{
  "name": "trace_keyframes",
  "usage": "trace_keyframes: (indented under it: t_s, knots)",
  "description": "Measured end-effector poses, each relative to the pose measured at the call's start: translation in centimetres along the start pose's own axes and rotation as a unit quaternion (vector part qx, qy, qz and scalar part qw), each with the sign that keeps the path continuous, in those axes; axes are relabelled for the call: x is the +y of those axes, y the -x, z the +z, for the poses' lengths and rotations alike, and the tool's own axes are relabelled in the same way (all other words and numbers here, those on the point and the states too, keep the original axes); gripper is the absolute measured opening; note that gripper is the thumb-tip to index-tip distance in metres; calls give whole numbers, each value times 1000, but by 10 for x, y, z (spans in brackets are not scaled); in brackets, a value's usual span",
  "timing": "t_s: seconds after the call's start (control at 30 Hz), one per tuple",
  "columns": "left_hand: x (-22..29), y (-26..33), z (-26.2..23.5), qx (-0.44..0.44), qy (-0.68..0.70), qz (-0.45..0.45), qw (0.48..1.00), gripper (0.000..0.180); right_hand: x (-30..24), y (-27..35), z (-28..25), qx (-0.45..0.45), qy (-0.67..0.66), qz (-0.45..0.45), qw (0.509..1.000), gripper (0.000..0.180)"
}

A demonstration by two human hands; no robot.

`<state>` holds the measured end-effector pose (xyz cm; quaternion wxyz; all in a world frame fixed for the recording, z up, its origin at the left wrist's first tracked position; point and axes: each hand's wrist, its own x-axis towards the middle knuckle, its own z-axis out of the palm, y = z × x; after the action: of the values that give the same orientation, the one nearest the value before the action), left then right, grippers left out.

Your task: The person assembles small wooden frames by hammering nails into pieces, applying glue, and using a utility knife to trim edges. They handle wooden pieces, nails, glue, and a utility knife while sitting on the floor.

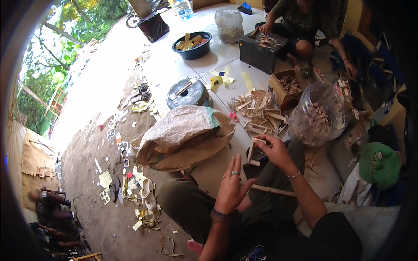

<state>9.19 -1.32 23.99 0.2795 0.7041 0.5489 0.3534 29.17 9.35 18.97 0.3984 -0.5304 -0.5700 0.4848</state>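
My right hand (278,153) pinches the top of a small three-sided wooden frame (251,151) between thumb and fingers, above my lap. Beside it my left hand (231,188) is raised, its fingers stretched out and a ring on one of them. A wooden stick (276,190) runs from behind my left thumb toward my right forearm; whether the left hand touches it is hidden. Beyond my hands lies a heap of similar small wooden frames (261,106) on the tiles.
A woven sack (183,137) lies ahead to the left, before a round grey metal container (188,93). To the right stand a clear plastic jar (320,115) and a box (283,93) of wood pieces. A co-worker (305,26) sits behind a black box (261,52). Scraps litter the dirt.
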Motion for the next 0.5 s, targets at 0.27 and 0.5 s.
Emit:
trace_keyframes:
  t_s: [0.27,0.5]
  knots:
    - [19,38,-55,-286,57,29,956,76,49,-50,-28,161,326,-213,907,59]
    - [14,78,-185,-41,268,78,959,51,91,41,42,-220,491,-92,838,54]
